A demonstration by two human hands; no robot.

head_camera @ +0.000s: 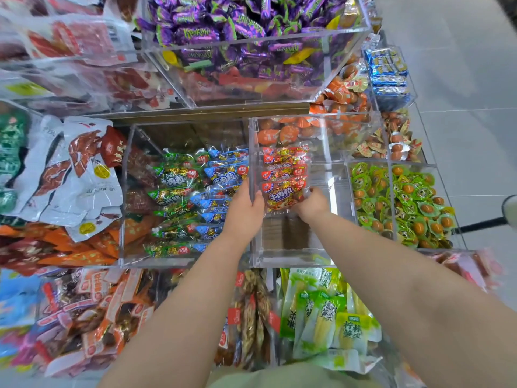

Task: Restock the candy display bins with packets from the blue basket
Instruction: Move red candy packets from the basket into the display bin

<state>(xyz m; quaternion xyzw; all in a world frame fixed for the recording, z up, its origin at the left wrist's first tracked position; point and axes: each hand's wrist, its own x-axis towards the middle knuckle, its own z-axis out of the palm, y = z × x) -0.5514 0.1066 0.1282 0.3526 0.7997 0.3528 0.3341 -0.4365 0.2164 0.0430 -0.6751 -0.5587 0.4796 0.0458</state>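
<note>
Mid-frame, both hands hold a stack of red packets [284,177] inside a clear bin [291,254]. The left hand [246,208] grips the stack's left edge, its fingers [247,189] curled round it. The right hand [312,204] clasps the right edge likewise. The bin immediately left holds green and blue packets [195,191].

clear bin [291,236] open on top, front half free, red packets [284,175] behind

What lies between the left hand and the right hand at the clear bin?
In the head view, a stack of red packets lies between the left hand and the right hand. Both hands touch it.
</note>
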